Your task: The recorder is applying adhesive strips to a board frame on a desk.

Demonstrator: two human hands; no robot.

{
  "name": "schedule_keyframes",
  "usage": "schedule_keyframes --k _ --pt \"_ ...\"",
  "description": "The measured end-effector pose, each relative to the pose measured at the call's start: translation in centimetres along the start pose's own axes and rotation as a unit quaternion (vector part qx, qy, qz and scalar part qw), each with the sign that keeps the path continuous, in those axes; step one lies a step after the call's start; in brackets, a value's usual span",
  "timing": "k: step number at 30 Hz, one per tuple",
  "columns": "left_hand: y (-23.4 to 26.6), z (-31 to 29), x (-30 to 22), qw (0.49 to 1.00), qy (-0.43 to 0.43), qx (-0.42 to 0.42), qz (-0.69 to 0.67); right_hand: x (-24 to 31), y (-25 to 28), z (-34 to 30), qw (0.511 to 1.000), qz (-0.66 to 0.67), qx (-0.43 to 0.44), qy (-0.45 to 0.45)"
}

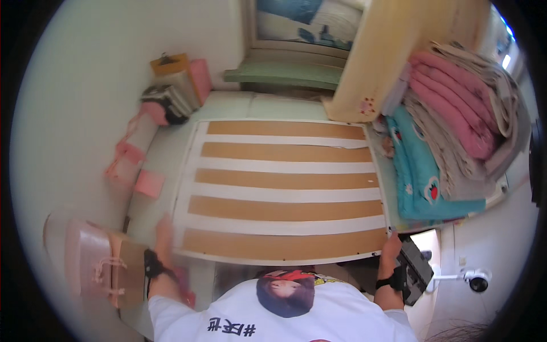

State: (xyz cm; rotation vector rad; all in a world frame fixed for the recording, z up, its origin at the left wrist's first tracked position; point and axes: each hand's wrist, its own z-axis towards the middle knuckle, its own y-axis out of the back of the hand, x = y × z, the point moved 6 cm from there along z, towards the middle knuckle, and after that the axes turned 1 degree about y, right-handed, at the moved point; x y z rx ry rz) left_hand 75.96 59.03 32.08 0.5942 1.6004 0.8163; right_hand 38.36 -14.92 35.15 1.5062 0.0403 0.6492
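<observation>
A large rectangular panel with brown and white stripes and a thin white frame lies in front of me, its near edge close to my body. My left hand is at the panel's near left edge, slightly blurred, closed on the frame with its fingers mostly hidden. On the other side, my right hand grips the near right corner, thumb along the edge and fingers out of sight beneath. Both wrists wear black bands.
The panel's far part lies over a pale surface. Folded pink, grey and teal bedding is piled at the right. Books and a clipboard, small pink boxes and a paper bag line the left wall. A yellow curtain hangs by the window.
</observation>
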Motion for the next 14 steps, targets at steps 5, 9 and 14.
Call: schedule_keyframes --k 5,9,14 --pt "-1.1 -0.8 -4.8 0.998 0.002 0.019 0.053 -2.0 -1.1 0.7 0.995 0.043 0.012 0.088" --pt "-0.1 -2.1 -8.6 0.995 0.079 0.061 -0.022 -3.1 -1.4 1.1 0.987 0.160 -0.036 -0.003" --pt "1.4 -2.9 -8.8 0.998 0.044 0.014 0.053 0.0 -0.5 -0.3 0.932 0.339 0.065 -0.108"
